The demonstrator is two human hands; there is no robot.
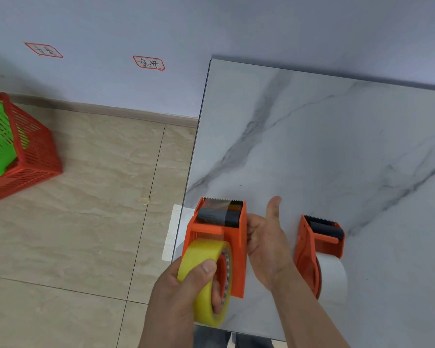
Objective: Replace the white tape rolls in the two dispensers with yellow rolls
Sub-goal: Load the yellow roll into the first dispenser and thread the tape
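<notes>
left hand grips the yellow tape roll, thumb over its rim, fingers through the core, at the near orange plastic tape dispenser. right hand clasps that dispenser's right side, thumb up. both on the grey-veined marble counter, near its left edge. second orange dispenser just right, white tape roll loaded. beige tiled floor, red plastic basket far left.

2 dispensers on table: near dispenser left, far dispenser right.
</notes>
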